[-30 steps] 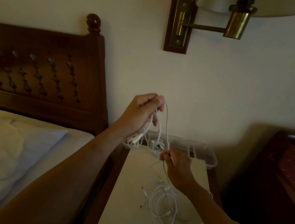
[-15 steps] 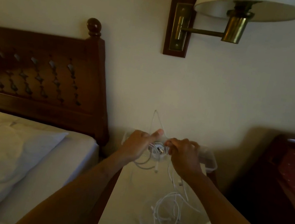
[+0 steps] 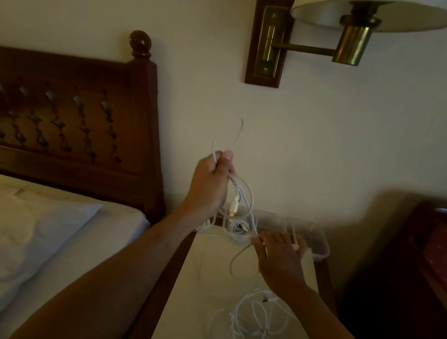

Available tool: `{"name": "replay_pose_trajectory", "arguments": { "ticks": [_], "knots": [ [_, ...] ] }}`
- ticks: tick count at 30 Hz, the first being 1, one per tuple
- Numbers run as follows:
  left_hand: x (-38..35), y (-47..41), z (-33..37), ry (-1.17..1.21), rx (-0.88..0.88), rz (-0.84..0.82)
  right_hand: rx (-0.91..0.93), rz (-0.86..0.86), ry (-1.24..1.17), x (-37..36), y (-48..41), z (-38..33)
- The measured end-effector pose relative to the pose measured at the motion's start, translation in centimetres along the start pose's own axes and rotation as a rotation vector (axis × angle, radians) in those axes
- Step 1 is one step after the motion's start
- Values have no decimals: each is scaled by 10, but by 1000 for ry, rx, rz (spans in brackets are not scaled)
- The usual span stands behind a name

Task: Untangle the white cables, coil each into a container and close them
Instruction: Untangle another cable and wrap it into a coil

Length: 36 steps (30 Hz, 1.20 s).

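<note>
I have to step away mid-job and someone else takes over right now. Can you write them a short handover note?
Left hand raised, grips white cable loops, a plug dangling below.
Right hand open, fingers spread, low over the white table top beside the clear container.
Some cable seems coiled at that container's left end; hard to tell. No lid visible on it.
A loose tangle lies on the table's near side.
Left to do: finish untangling, coil each cable into a container, close them.
</note>
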<state>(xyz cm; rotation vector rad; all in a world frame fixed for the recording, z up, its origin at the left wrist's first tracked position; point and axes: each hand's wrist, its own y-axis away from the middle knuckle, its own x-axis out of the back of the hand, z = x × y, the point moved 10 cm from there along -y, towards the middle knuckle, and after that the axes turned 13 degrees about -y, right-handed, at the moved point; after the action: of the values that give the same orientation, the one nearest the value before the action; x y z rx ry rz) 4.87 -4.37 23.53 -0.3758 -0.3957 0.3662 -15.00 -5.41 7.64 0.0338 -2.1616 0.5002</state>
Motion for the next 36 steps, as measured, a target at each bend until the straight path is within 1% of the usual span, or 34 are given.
{"name": "replay_pose_trajectory", "arguments": {
  "ticks": [2, 3, 4, 5, 6, 7, 9, 10, 11, 12, 13, 16, 18, 20, 23, 25, 28, 31, 33, 36],
  "knots": [
    [14, -6, 7, 145, 16, 50, -23, -15, 11, -3, 4, 8],
    [21, -8, 12, 174, 0, 82, -29, -48, 28, -7, 5, 10],
    [26, -9, 19, 159, -34, 105, -37, -88, 40, -11, 6, 13],
    [27, -8, 24, 94, -82, 99, -57, -117, 27, -12, 5, 16],
    [23, -8, 27, -38, -133, 51, -80, -123, -3, -9, 4, 17],
    [14, -5, 24, -227, -178, -48, -101, -114, -28, -4, 2, 17],
    [-12, 6, -4, -609, -203, -322, -100, -81, -16, 11, -3, 11],
    [-21, 13, -23, -740, -197, -439, -79, -64, 13, 19, -6, 5],
    [-28, 20, -39, -823, -194, -519, -45, -55, 63, 27, -9, -2],
    [-33, 28, -50, -856, -193, -564, -5, -64, 128, 33, -12, -9],
    [-38, 34, -56, -838, -195, -582, 33, -95, 199, 36, -15, -16],
    [-51, 45, -58, -697, -207, -543, 118, -200, 355, 34, -22, -31],
    [-62, 48, -57, -621, -211, -566, 167, -210, 365, 35, -24, -39],
    [-75, 51, -52, -576, -228, -642, 191, -184, 358, 37, -25, -46],
    [-88, 55, -45, -587, -261, -727, 151, -140, 304, 42, -27, -46],
    [-83, 48, -45, -623, -227, -687, 126, -137, 309, 44, -26, -44],
    [-67, 34, -39, -701, -224, -521, 131, -144, 300, 43, -20, -41],
    [-52, 25, -30, -611, -227, -409, 90, -147, 179, 34, -11, -28],
    [-43, 21, -24, -567, -224, -350, 60, -141, 143, 23, -7, -16],
    [-36, 17, -11, -521, -237, -266, 33, -13, 84, 17, -10, -7]
  ]
}}
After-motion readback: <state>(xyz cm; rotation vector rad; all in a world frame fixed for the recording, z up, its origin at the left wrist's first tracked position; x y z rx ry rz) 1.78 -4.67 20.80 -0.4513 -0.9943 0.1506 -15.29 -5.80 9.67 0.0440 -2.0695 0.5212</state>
